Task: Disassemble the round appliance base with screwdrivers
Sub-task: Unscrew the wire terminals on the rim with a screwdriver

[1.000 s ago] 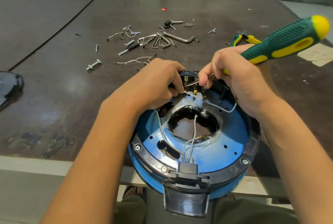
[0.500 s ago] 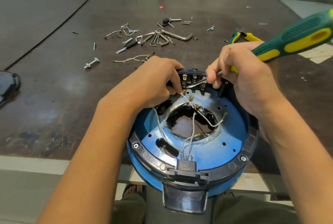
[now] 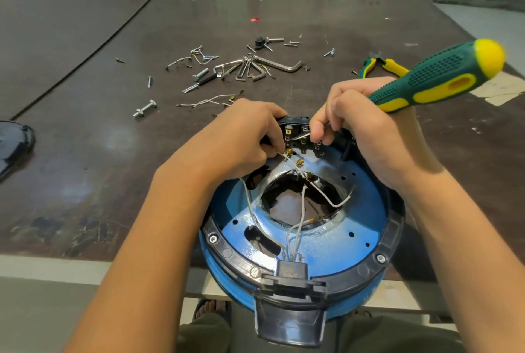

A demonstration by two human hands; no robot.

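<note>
Head view. We logged the round appliance base point(image 3: 341, 256), blue, open side up, at the near edge of the table point(image 3: 113, 154) and overhanging it.
- Several white wires point(image 3: 302, 208) hung free of the black terminal block point(image 3: 301, 141), their brass lugs bare.
- Left hand point(image 3: 241, 137): fingers curled, pinching one of the white wires beside the block.
- Right hand point(image 3: 366, 125): fingers wrapped round the green-and-yellow screwdriver point(image 3: 443, 80), tips nipping another wire.
- Loose screws and hex keys point(image 3: 247, 68) lay beyond.

We judged the task roughly midway, with the rim screws point(image 3: 213, 238) and the block yet to come out.
</note>
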